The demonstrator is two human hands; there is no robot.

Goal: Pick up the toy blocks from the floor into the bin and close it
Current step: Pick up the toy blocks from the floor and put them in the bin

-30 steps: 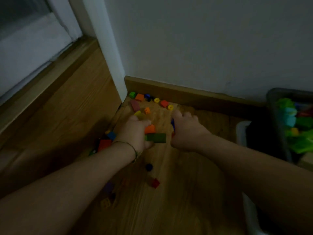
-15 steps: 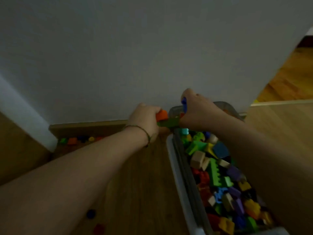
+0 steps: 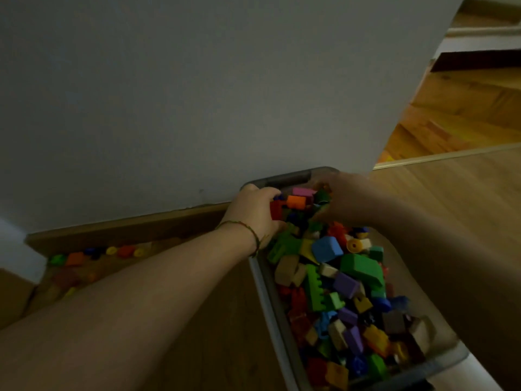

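Grey bin (image 3: 290,176) holds green, blue, purple, orange, red, yellow, pink and tan blocks (image 3: 338,283).

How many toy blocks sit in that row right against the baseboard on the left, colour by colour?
green block: 1
orange block: 1
blue block: 1
yellow blocks: 2
red block: 1
Total in the row: 6

smooth plastic blocks (image 3: 327,248); translucent grey plastic bin (image 3: 287,176); wood-grain floor (image 3: 451,193); matt wall (image 3: 197,94).
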